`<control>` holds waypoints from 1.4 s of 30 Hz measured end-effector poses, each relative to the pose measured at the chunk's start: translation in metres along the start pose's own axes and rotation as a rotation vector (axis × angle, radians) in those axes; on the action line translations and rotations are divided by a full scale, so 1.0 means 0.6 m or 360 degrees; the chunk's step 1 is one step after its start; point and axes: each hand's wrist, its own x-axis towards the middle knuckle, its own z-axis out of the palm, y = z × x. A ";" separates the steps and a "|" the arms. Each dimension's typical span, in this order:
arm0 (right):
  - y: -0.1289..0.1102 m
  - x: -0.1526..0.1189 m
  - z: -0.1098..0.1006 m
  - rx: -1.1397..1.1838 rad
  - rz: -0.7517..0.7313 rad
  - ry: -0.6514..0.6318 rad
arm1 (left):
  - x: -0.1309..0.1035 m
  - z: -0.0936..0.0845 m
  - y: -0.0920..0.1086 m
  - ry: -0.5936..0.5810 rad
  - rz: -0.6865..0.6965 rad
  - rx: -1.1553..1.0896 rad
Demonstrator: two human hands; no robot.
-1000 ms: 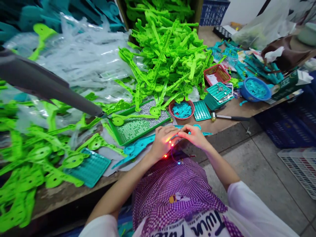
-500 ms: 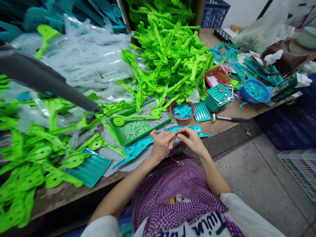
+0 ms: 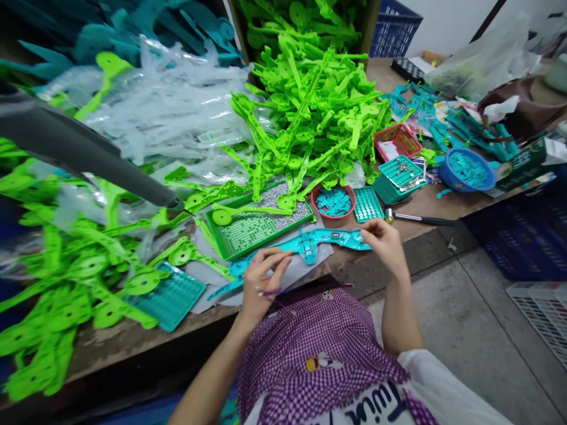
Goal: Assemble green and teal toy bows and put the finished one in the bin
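A long bright-blue plastic part (image 3: 328, 237) lies along the table edge, with a small dark rectangular piece set in its right half. At its right end is my right hand (image 3: 384, 243), thumb and fingers closed on the tip. My left hand (image 3: 264, 276) hovers over the part's left half, fingers curled. A thin reddish-purple wire (image 3: 268, 293) shows at its lower fingers; what else it may hold is hidden. Just behind the part sits a green perforated tray (image 3: 245, 233) with small silvery pieces heaped at its right side. A lime-green plastic arm (image 3: 252, 210) rests across this tray.
Lime-green parts (image 3: 310, 106) are piled high behind the tray. A grey tool (image 3: 101, 159) reaches in from the left. To the right stand a red basket (image 3: 313, 198) of blue pieces, teal trays (image 3: 368, 205), a hammer (image 3: 420, 219) and a blue bowl (image 3: 448, 174).
My hands were together over the blue part, fingers meeting at a small dark piece. Now they are apart: the left moved left, the right moved right onto the part's end. The dark piece sits in the part.
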 end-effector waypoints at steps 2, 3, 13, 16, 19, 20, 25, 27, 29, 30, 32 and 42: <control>0.011 -0.005 -0.028 -0.0209 -0.0035 0.0283 | -0.025 -0.007 -0.001 -0.0027 -0.0234 -0.0156; 0.010 -0.011 -0.030 -0.0322 -0.0112 0.0428 | -0.034 -0.005 -0.001 -0.0031 -0.0334 -0.0224; -0.064 -0.134 0.191 -0.0377 -0.0787 -0.0664 | -0.028 0.022 0.024 -0.0202 -0.0426 -0.0250; -0.045 -0.129 0.189 -0.0226 -0.0640 -0.0620 | -0.048 0.002 0.024 -0.0415 -0.0594 -0.0473; -0.036 -0.119 0.173 -0.0060 -0.0410 -0.0685 | -0.074 -0.005 0.024 -0.0497 -0.0941 -0.0872; -0.036 -0.116 0.170 -0.0026 -0.0363 -0.0740 | -0.080 -0.003 0.024 -0.0420 -0.1048 -0.0952; -0.043 -0.111 0.166 0.0059 -0.0318 -0.0840 | -0.092 0.027 0.031 0.0109 -0.1268 -0.1279; -0.044 -0.114 0.166 -0.0008 -0.0387 -0.0834 | -0.093 0.034 0.036 0.0104 -0.1362 -0.1547; -0.045 -0.120 0.168 -0.0167 -0.0535 -0.0815 | -0.096 0.032 0.039 0.0057 -0.1473 -0.1765; -0.045 -0.124 0.170 -0.0253 -0.0623 -0.0796 | -0.099 0.028 0.040 0.0050 -0.1532 -0.1836; -0.047 -0.131 0.172 -0.0334 -0.0791 -0.0767 | -0.106 0.016 0.041 0.0088 -0.1638 -0.1901; -0.033 -0.081 0.075 0.0216 -0.0156 0.0149 | -0.031 0.000 0.085 0.0531 -0.1010 -0.1450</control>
